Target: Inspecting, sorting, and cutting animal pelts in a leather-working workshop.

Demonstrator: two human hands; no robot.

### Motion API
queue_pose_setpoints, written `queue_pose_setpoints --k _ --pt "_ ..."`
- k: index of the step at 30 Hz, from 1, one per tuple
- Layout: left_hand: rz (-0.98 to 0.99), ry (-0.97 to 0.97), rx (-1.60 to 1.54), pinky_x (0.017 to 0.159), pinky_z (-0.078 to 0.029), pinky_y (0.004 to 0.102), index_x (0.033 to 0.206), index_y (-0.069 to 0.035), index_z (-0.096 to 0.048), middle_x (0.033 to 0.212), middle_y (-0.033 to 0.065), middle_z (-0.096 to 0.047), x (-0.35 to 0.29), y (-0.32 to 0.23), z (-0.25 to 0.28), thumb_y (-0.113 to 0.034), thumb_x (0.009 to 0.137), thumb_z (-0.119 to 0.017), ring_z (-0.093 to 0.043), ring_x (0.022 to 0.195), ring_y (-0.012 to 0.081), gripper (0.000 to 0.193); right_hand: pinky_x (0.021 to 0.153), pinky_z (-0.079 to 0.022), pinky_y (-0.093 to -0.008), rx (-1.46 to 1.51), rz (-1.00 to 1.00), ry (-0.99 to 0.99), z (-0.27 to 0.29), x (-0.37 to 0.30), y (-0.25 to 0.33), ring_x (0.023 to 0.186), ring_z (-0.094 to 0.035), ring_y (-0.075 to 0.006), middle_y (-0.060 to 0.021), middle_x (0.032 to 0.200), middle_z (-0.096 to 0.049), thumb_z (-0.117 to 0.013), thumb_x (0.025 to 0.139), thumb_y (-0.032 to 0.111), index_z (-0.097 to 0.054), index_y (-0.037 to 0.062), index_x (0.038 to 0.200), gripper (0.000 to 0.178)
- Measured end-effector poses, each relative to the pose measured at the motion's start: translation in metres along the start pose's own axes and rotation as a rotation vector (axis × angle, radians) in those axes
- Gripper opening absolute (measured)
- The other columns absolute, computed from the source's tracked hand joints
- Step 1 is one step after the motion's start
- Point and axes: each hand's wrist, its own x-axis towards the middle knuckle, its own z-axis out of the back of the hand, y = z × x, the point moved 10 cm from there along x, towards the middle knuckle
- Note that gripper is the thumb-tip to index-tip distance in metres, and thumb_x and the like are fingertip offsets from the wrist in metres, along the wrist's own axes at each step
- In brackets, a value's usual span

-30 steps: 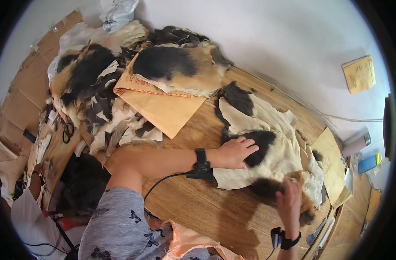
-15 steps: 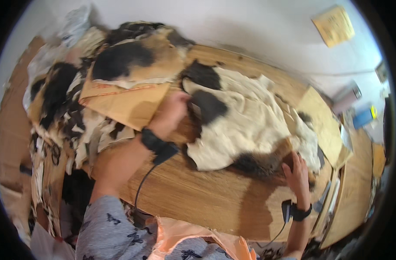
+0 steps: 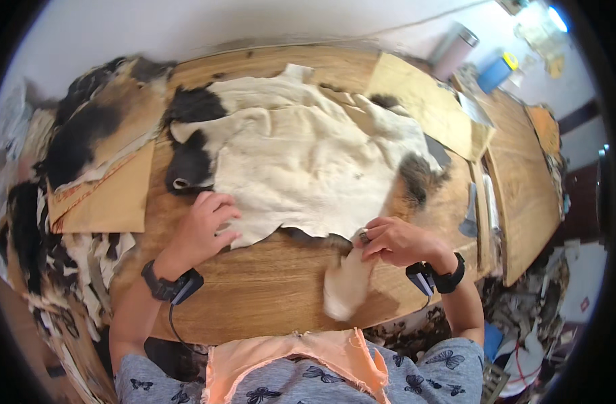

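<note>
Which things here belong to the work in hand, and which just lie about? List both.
In the work:
cream-and-black hide
left hand, at its edge
right hand, pinching its edge

Lying about:
pink bottle
blue bottle
black-and-tan hide

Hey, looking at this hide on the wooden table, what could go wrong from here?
The hide has a curled dark edge near the left hand, which might get creased. The pale flap at the right hand could stretch or tear if pulled hard.

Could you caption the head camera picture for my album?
Left hand at the edge of a hide, right hand holding a pale flap, over a wooden table.
</note>
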Motion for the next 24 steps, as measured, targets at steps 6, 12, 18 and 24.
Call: queue_pose_setpoints --k 6,12,18,24 --pt "-0.003 0.109 0.061 0.076 -0.041 0.0354 0.085 -0.005 -0.057 0.093 0.0086 -0.051 0.000 -0.006 -0.026 -0.007 0.062 -0.067 -0.046 0.091 0.0279 0.026 0.082 -0.042 -0.0355 0.068 -0.667 -0.378 0.047 -0.061 -0.049 0.094 -0.053 -0.0253 -0.0077 0.096 -0.060 -0.054 0.067 -0.001 -0.057 0.0074 0.104 0.038" --pt "0.013 0.184 0.057 0.068 -0.041 0.0371 0.078 -0.003 -0.055 0.077 0.0114 -0.051 -0.003 0.011 -0.029 -0.001 0.063 -0.062 -0.048 0.079 0.0303 0.017 0.080 -0.033 -0.0367 -0.778 -0.530 -0.402 0.050 -0.047 -0.036 0.096 -0.047 -0.0245 -0.0050 0.091 -0.056 -0.051 0.072 0.006 -0.054 0.0146 0.109 0.038" --pt "0.081 0.267 0.070 0.065 -0.039 0.0373 0.075 -0.001 -0.053 0.074 0.0144 -0.051 0.005 0.019 -0.023 -0.003 0.067 -0.058 -0.049 0.076 0.0330 0.009 0.073 -0.033 -0.0339 -0.829 -0.727 -0.528 0.050 -0.087 -0.038 0.076 -0.050 -0.0212 -0.0036 0.070 -0.056 -0.053 0.070 0.010 -0.061 0.0146 0.086 0.018" --pt "0.037 0.327 0.059 0.052 -0.039 0.0319 0.069 0.000 -0.048 0.057 0.0122 -0.049 -0.018 0.069 -0.034 -0.003 0.067 -0.054 -0.045 0.051 0.0192 0.007 0.048 -0.034 -0.0373 -0.783 -1.033 -0.278 0.005 -0.107 -0.075 0.046 -0.047 -0.0194 -0.0034 0.046 -0.047 -0.059 0.058 0.023 -0.054 0.0158 0.054 0.010"
